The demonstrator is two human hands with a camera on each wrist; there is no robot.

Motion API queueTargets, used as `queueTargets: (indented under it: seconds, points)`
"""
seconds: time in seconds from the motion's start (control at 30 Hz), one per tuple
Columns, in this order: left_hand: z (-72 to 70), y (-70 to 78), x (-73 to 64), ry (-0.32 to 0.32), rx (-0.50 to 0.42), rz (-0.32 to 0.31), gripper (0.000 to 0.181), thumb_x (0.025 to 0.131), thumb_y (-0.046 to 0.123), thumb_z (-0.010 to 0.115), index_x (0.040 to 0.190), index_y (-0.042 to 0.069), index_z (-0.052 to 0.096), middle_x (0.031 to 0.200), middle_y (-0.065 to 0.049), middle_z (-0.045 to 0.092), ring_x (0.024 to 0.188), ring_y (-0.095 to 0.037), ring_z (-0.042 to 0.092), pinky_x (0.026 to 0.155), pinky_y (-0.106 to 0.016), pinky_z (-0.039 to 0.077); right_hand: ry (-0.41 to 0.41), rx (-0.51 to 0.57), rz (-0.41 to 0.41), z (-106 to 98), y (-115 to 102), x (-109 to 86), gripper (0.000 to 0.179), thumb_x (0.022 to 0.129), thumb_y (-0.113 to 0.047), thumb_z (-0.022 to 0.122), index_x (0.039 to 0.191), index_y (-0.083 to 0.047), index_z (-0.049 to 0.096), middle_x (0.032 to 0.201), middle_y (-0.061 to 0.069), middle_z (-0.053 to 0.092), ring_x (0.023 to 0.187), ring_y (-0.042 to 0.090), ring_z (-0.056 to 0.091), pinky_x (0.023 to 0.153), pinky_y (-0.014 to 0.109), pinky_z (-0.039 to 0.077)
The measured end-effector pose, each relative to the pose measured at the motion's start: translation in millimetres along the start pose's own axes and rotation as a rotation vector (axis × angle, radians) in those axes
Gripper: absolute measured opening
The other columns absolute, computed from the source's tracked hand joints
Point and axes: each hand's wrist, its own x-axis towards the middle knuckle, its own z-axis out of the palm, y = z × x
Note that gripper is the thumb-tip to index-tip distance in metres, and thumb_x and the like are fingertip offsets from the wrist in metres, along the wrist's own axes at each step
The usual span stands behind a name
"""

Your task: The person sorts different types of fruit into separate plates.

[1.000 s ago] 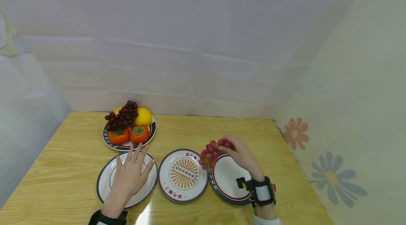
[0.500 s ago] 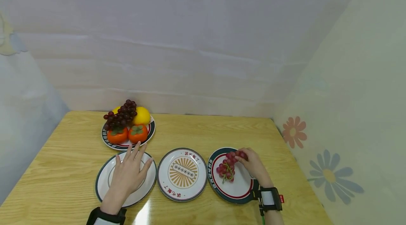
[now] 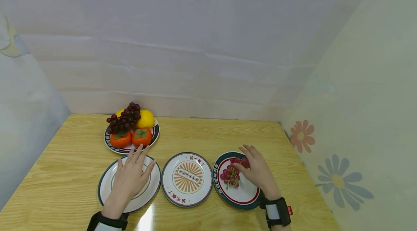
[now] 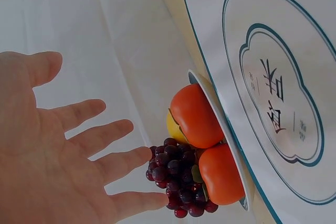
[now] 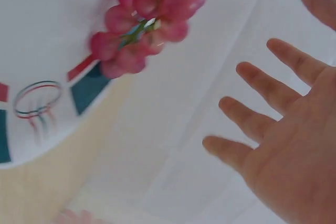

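A bunch of pinkish-red grapes [image 3: 230,176] lies on the right plate [image 3: 239,199], which has a dark green patterned rim. Over that plate my right hand [image 3: 258,173] hovers with fingers spread, hiding part of the bunch in the head view. The right wrist view shows the grapes [image 5: 149,19] apart from the fingers of the right hand [image 5: 294,124]. My left hand [image 3: 130,184] is spread flat above the left plate [image 3: 105,187], palm down, holding nothing. From the left wrist, the left hand [image 4: 68,150] appears with straight fingers and the plate's printed centre [image 4: 278,98] beyond.
Behind the left plate, a fruit plate [image 3: 158,135] bears dark grapes [image 3: 127,118], a yellow fruit [image 3: 146,119] and two persimmons [image 3: 120,139]. A white plate [image 3: 188,200] with a sunburst print sits between the hands. A wall sheet [image 3: 208,61] rises behind the wooden table [image 3: 192,133].
My right hand has carried the pinkish-red grapes rightward onto the right plate and let them go; its fingers have spread and lifted off. The left hand has hardly moved.
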Motion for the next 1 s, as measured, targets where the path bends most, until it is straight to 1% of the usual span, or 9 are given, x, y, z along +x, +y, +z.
queueTargets:
  seconds: [0.17, 0.3, 0.4, 0.47, 0.57, 0.73, 0.87, 0.93, 1.0]
  points:
    - [0.3, -0.9, 1.1, 0.002, 0.007, 0.002, 0.058, 0.098, 0.043, 0.046, 0.144, 0.007, 0.04, 0.15, -0.022, 0.036, 0.139, -0.047, 0.028, 0.104, -0.077, 0.016, 0.07, -0.152, -0.072, 5.6, -22.7, -4.8, 0.068, 0.079, -0.045, 0.071, 0.136, -0.013, 0.052, 0.142, 0.016, 0.049, 0.134, 0.045, 0.039, 0.102, 0.072, 0.03]
    - [-0.8, -2.3, 4.8, 0.011, 0.015, 0.023, 0.059, 0.097, 0.042, 0.048, 0.143, 0.006, 0.041, 0.149, -0.023, 0.037, 0.137, -0.048, 0.03, 0.103, -0.077, 0.018, 0.072, -0.16, -0.081, 10.6, -33.4, -7.6, 0.069, 0.078, -0.049, 0.069, 0.137, -0.017, 0.051, 0.143, 0.013, 0.048, 0.136, 0.043, 0.038, 0.101, 0.073, 0.03]
    - [-7.1, -8.3, 14.3, 0.015, 0.02, 0.039, 0.061, 0.095, 0.038, 0.053, 0.144, 0.004, 0.038, 0.149, -0.026, 0.033, 0.137, -0.052, 0.027, 0.101, -0.078, 0.019, 0.062, -0.136, -0.065, 11.1, -37.7, -8.5, 0.07, 0.078, -0.05, 0.069, 0.138, -0.018, 0.05, 0.144, 0.013, 0.047, 0.137, 0.042, 0.036, 0.103, 0.072, 0.029]
    - [-14.5, -16.2, 26.8, 0.018, 0.019, 0.044, 0.064, 0.094, 0.035, 0.056, 0.145, 0.002, 0.034, 0.15, -0.029, 0.029, 0.136, -0.056, 0.022, 0.098, -0.08, 0.02, 0.058, -0.131, -0.051, 10.4, -39.0, -8.9, 0.07, 0.079, -0.05, 0.069, 0.139, -0.019, 0.05, 0.144, 0.013, 0.047, 0.138, 0.042, 0.035, 0.104, 0.071, 0.028]
    - [-26.5, -34.1, 55.6, 0.026, 0.011, 0.025, 0.071, 0.092, 0.032, 0.058, 0.148, 0.001, 0.026, 0.151, -0.033, 0.02, 0.135, -0.062, 0.015, 0.095, -0.082, 0.02, 0.058, -0.129, -0.038, 8.8, -39.9, -9.9, 0.07, 0.079, -0.049, 0.069, 0.138, -0.019, 0.05, 0.144, 0.013, 0.047, 0.138, 0.042, 0.035, 0.105, 0.071, 0.028]
    - [-33.7, -67.9, 103.1, 0.024, 0.025, -0.05, 0.076, 0.09, 0.026, 0.059, 0.146, -0.005, 0.02, 0.144, -0.04, 0.02, 0.13, -0.066, 0.015, 0.092, -0.083, 0.023, 0.063, -0.127, -0.033, 9.2, -40.6, -13.0, 0.068, 0.079, -0.049, 0.07, 0.137, -0.018, 0.052, 0.144, 0.013, 0.047, 0.137, 0.042, 0.037, 0.105, 0.07, 0.028]
    - [-29.8, -84.5, 122.6, -0.007, 0.018, -0.111, 0.076, 0.087, 0.022, 0.062, 0.144, -0.007, 0.02, 0.139, -0.042, 0.021, 0.124, -0.069, 0.02, 0.085, -0.084, 0.028, 0.063, -0.117, -0.032, 11.1, -40.7, -14.6, 0.068, 0.079, -0.05, 0.069, 0.137, -0.018, 0.052, 0.144, 0.013, 0.048, 0.137, 0.041, 0.037, 0.105, 0.07, 0.029]
    - [-27.0, -88.8, 127.5, 0.026, 0.012, -0.116, 0.074, 0.085, 0.019, 0.064, 0.14, -0.01, 0.025, 0.135, -0.042, 0.027, 0.117, -0.069, 0.029, 0.085, -0.08, 0.036, 0.062, -0.117, -0.026, 11.6, -40.6, -14.8, 0.068, 0.08, -0.05, 0.069, 0.137, -0.019, 0.051, 0.143, 0.013, 0.048, 0.137, 0.041, 0.037, 0.105, 0.069, 0.029]
    - [-24.4, -91.3, 130.6, 0.082, 0.007, -0.111, 0.069, 0.082, 0.015, 0.066, 0.133, -0.013, 0.031, 0.127, -0.041, 0.036, 0.108, -0.066, 0.036, 0.079, -0.076, 0.042, 0.065, -0.115, -0.025, 11.9, -40.4, -14.6, 0.068, 0.08, -0.05, 0.07, 0.137, -0.019, 0.052, 0.142, 0.014, 0.049, 0.137, 0.041, 0.037, 0.105, 0.069, 0.03]
